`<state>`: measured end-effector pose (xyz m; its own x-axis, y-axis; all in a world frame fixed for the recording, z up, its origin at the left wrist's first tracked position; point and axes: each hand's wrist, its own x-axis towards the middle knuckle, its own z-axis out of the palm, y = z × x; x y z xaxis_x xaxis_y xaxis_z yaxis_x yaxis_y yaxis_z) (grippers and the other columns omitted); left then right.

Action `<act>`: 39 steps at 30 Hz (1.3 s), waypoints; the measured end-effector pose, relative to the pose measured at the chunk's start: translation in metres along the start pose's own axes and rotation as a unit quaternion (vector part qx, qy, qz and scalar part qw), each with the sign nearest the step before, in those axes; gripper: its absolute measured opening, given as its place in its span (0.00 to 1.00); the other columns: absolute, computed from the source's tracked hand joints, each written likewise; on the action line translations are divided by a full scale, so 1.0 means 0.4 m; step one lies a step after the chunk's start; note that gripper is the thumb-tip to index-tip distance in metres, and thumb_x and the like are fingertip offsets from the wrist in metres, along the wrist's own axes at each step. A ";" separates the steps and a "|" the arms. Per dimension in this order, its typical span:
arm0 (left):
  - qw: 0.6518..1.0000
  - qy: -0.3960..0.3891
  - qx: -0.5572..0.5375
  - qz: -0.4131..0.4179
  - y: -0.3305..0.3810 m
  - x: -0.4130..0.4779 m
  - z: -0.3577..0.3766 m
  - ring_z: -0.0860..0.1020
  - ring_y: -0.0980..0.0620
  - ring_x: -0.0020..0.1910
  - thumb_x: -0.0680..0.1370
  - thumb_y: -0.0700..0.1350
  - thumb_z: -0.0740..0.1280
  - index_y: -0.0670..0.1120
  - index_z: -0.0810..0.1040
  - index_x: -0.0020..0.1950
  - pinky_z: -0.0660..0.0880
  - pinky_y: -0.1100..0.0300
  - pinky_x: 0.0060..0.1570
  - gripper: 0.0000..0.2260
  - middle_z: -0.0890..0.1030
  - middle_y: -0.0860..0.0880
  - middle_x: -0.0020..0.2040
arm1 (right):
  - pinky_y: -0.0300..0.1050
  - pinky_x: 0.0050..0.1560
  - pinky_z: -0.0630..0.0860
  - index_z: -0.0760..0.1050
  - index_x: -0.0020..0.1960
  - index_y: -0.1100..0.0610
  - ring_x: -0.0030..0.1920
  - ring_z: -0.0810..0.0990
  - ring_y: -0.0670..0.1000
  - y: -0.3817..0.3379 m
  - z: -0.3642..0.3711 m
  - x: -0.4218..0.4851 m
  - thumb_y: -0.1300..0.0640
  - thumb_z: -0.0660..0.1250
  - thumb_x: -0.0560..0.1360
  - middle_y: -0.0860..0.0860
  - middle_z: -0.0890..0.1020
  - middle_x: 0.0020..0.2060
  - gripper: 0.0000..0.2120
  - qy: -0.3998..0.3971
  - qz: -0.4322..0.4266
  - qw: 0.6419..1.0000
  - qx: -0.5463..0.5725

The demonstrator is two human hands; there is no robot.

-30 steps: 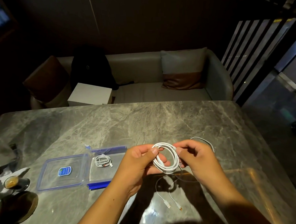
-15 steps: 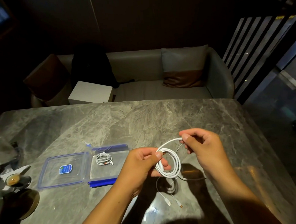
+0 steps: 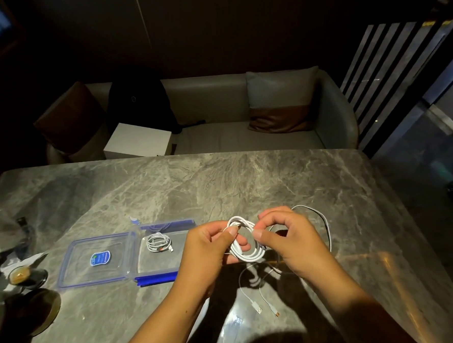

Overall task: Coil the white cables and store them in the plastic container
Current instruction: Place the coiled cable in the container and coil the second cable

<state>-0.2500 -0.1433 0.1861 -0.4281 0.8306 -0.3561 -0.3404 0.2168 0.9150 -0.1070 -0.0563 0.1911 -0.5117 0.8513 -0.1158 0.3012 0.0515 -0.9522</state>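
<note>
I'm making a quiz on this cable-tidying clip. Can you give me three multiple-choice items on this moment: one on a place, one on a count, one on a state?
1. Where does the finished small coil lie?
A. in the open plastic container
B. on the sofa
C. on the lid

2. How many loose plugs lie on the table below the hands?
A. none
B. two
C. four

3. What is the left hand doing?
A. lying flat on the table
B. pinching the white coil
C. closing the lid

Answers: 1 A, the coil sits inside the container's base; 2 B, two connector ends lie side by side; 3 B, thumb and fingers pinch the loops, with the right hand on them too.
</note>
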 end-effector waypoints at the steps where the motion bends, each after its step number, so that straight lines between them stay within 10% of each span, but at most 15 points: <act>1: 1.000 0.002 0.011 0.005 -0.002 -0.001 0.000 0.84 0.47 0.35 0.80 0.36 0.65 0.36 0.82 0.46 0.79 0.60 0.32 0.08 0.84 0.40 0.36 | 0.32 0.49 0.71 0.83 0.35 0.49 0.51 0.80 0.39 0.000 0.001 -0.001 0.61 0.76 0.70 0.46 0.81 0.51 0.09 -0.001 0.009 1.000 0.020; 7: 1.000 -0.002 0.021 0.010 -0.012 -0.007 0.017 0.83 0.50 0.33 0.80 0.36 0.65 0.34 0.82 0.49 0.77 0.62 0.30 0.08 0.82 0.40 0.34 | 0.46 0.59 0.76 0.83 0.38 0.50 0.55 0.82 0.46 0.013 0.024 0.000 0.60 0.73 0.71 0.47 0.83 0.53 0.06 -0.038 0.008 0.997 0.068; 13: 0.999 0.009 0.028 0.018 -0.009 -0.008 0.013 0.84 0.51 0.33 0.79 0.35 0.65 0.38 0.83 0.48 0.78 0.62 0.30 0.07 0.83 0.44 0.34 | 0.38 0.31 0.67 0.72 0.43 0.51 0.28 0.70 0.41 0.031 0.018 -0.014 0.60 0.66 0.77 0.42 0.76 0.28 0.06 -0.076 -0.051 0.993 -0.067; 23: 1.000 -0.017 0.009 0.001 -0.025 -0.017 0.011 0.84 0.48 0.37 0.79 0.36 0.65 0.37 0.83 0.50 0.80 0.57 0.33 0.07 0.84 0.42 0.38 | 0.42 0.44 0.75 0.72 0.62 0.53 0.39 0.81 0.47 0.058 0.000 0.006 0.63 0.63 0.78 0.55 0.86 0.43 0.14 -0.160 0.069 0.981 0.080; 34: 0.999 -0.014 -0.048 0.003 -0.013 -0.009 0.010 0.83 0.49 0.35 0.78 0.35 0.66 0.37 0.83 0.52 0.82 0.52 0.37 0.07 0.84 0.43 0.38 | 0.52 0.48 0.78 0.82 0.50 0.66 0.45 0.82 0.58 0.061 -0.024 0.018 0.56 0.67 0.76 0.65 0.83 0.46 0.13 -0.165 0.180 0.896 0.370; 39: 1.000 -0.010 -0.022 0.003 -0.024 -0.012 0.001 0.82 0.51 0.34 0.78 0.34 0.66 0.40 0.84 0.49 0.80 0.57 0.34 0.07 0.82 0.43 0.36 | 0.34 0.26 0.69 0.80 0.44 0.65 0.29 0.73 0.46 0.068 -0.033 0.036 0.63 0.69 0.72 0.58 0.75 0.33 0.04 -0.109 0.189 0.927 0.306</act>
<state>-0.2444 -0.1492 0.1792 -0.4140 0.8417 -0.3466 -0.3749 0.1892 0.9075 -0.0957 -0.0358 0.1672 -0.6329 0.6196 -0.4643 0.0136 -0.5907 -0.8068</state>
